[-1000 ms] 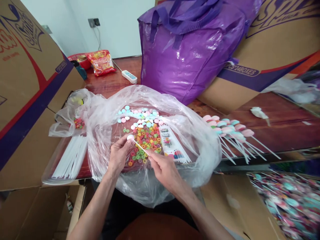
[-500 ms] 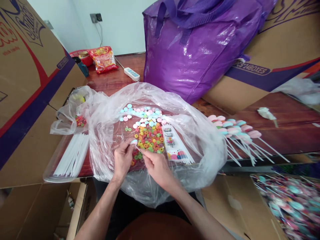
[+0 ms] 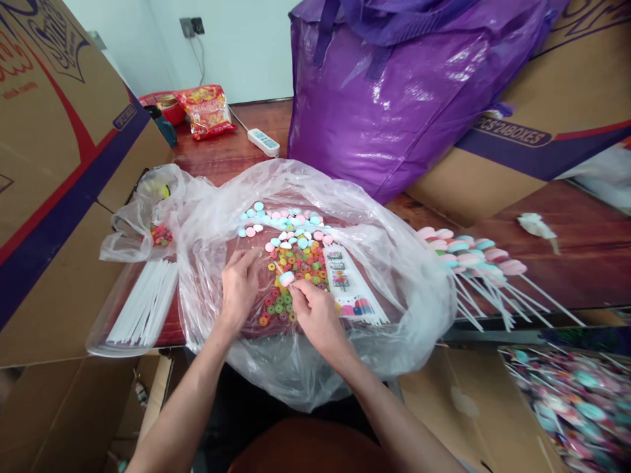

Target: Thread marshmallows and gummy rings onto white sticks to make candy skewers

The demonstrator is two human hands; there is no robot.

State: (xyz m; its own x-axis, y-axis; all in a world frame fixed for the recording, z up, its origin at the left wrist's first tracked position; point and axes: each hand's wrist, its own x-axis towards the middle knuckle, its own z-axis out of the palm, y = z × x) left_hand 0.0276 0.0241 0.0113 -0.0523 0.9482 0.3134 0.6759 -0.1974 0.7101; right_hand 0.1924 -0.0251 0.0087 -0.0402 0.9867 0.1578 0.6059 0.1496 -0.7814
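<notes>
My right hand [image 3: 318,318] is closed on a thin white stick with a pink-and-white round candy [image 3: 286,278] on its tip. My left hand [image 3: 237,286] lies just left of it with loosely stretched fingers resting by the coloured ring candies [image 3: 300,259]; I see nothing in it. Both hands work inside a wide clear plastic bag [image 3: 409,295] spread on the wooden table. Beyond the rings lies a heap of pastel round candies [image 3: 280,220]. A printed flat packet [image 3: 350,289] lies right of the rings.
Finished candy sticks [image 3: 468,253] lie fanned out right of the bag; bare white sticks [image 3: 145,302] lie left. A small plastic bag [image 3: 148,217], a purple tote [image 3: 404,98], cardboard boxes [image 3: 49,164] and a box of wrapped lollipops [image 3: 566,394] crowd round.
My left hand let go of the round candy and moved up towards the rings. The candy now sits on the stick close to my right hand, which has shifted left.
</notes>
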